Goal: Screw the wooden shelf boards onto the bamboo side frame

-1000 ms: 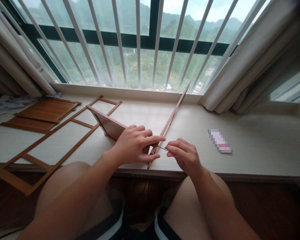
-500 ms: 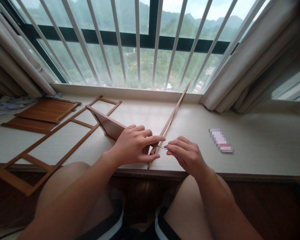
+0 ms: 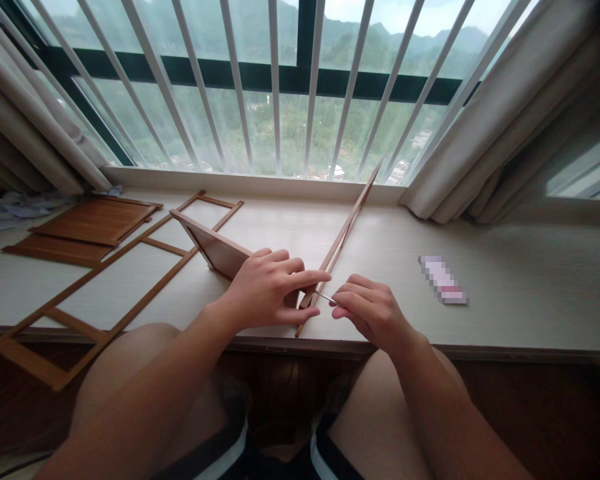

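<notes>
My left hand (image 3: pixel 273 290) grips the joint where a brown wooden panel (image 3: pixel 214 248) meets a long upright wooden frame (image 3: pixel 347 223), thumb below and fingers over the top. My right hand (image 3: pixel 367 308) is closed in a pinch on a thin metal tool (image 3: pixel 324 297). The tool's tip touches the frame right beside my left fingertips. Both pieces stand on edge on the pale window ledge (image 3: pixel 390 260) and form a corner.
A ladder-like wooden frame (image 3: pixel 115 283) lies flat at the left and overhangs the ledge's front edge. Flat wooden panels (image 3: pixel 87 227) are stacked at the far left. A small blurred packet (image 3: pixel 443 280) lies to the right. Window bars and curtains stand behind. My knees are below the ledge.
My right hand has shifted slightly down and left, turning the thin tool at the joint. My left hand and the wooden pieces have stayed still.
</notes>
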The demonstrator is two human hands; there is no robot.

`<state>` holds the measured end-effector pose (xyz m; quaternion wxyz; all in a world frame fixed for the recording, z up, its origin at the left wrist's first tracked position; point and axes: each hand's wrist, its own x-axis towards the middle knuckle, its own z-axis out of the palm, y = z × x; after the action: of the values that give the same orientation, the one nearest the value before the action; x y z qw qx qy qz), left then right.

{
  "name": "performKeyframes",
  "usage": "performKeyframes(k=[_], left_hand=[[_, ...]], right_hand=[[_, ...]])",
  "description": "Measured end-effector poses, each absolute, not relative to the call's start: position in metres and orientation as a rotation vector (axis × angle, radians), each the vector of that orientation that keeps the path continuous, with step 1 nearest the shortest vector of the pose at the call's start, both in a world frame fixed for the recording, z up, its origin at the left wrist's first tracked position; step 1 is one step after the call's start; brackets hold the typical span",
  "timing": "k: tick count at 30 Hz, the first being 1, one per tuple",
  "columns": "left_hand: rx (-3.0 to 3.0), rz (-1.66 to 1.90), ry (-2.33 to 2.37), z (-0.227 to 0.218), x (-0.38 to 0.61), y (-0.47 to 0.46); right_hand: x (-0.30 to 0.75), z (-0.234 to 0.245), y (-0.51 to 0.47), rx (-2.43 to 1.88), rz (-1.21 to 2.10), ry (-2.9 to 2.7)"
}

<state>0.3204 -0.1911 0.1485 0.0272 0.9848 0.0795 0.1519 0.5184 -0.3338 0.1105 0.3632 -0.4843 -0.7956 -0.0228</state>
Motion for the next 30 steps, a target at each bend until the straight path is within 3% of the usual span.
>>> performKeyframes(k=[30], left_hand=[[3.036, 0.452, 0.228, 0.147, 0.321, -0.193]], right_hand=[[0.514, 0.089, -0.339, -1.18, -0.02, -1.782]])
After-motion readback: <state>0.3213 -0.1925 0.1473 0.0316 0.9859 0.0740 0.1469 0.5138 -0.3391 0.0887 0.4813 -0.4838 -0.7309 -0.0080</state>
